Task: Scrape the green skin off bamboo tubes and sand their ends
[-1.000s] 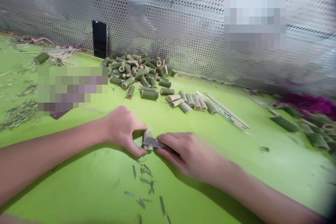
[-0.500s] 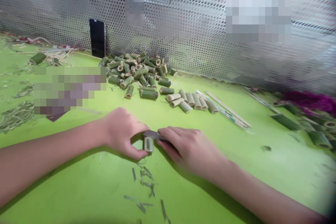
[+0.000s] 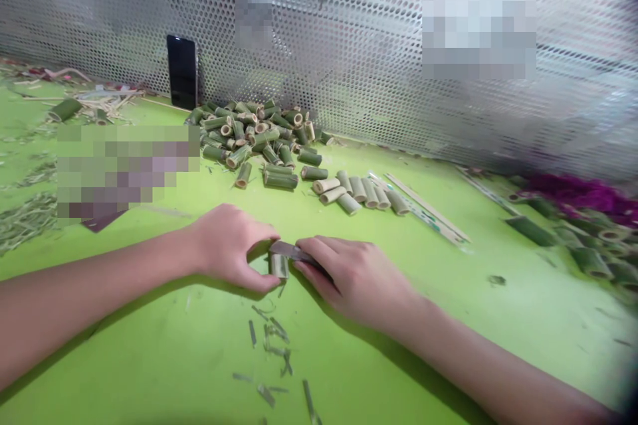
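My left hand [image 3: 229, 246] grips a short bamboo tube [image 3: 280, 266] standing upright on the green table [image 3: 164, 345], thumb and fingers wrapped round it. My right hand [image 3: 353, 275] is closed on a small knife [image 3: 290, 251], whose grey blade lies across the top of the tube. Thin green peelings [image 3: 272, 339] lie scattered on the table just in front of the hands.
A heap of green bamboo tubes [image 3: 254, 133] lies at the back, with a row of paler peeled tubes [image 3: 359, 191] beside it. A black phone [image 3: 181, 72] leans on the perforated metal wall [image 3: 349, 46]. Flat sticks [image 3: 428, 212], more bamboo at right [image 3: 578, 246] and shavings at left [image 3: 24, 219].
The blade rose from the tube's side to its top edge. The tube now shows its green skin, and both hands have shifted slightly away from me.
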A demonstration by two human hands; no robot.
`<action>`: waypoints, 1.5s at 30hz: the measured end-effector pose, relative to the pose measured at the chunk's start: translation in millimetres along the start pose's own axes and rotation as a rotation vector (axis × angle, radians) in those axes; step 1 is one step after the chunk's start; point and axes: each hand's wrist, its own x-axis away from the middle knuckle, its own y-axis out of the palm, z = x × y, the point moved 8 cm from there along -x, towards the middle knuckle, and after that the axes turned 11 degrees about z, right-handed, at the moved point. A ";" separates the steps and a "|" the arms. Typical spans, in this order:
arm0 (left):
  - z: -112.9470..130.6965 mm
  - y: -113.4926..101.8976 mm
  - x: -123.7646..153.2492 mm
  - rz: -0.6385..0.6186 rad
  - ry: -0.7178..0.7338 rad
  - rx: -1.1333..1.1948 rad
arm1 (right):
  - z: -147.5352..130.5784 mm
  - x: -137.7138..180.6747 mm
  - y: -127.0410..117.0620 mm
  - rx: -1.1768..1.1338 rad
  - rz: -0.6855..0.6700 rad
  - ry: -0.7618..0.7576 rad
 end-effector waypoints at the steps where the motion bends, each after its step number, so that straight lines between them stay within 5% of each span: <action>1: -1.3 -0.5 -0.4 0.007 -0.017 -0.007 | -1.4 -0.8 0.3 0.003 0.003 0.001; 25: -1.9 -0.4 1.5 -0.061 -0.097 0.073 | -6.6 -7.0 6.4 -0.019 -0.080 0.053; 39: -0.6 3.0 4.3 -0.107 -0.077 0.155 | -5.7 10.6 -4.5 -0.354 -0.311 0.026; 45: 0.5 4.8 1.4 -0.070 0.007 0.081 | 7.2 5.0 -7.6 -0.177 -0.088 0.112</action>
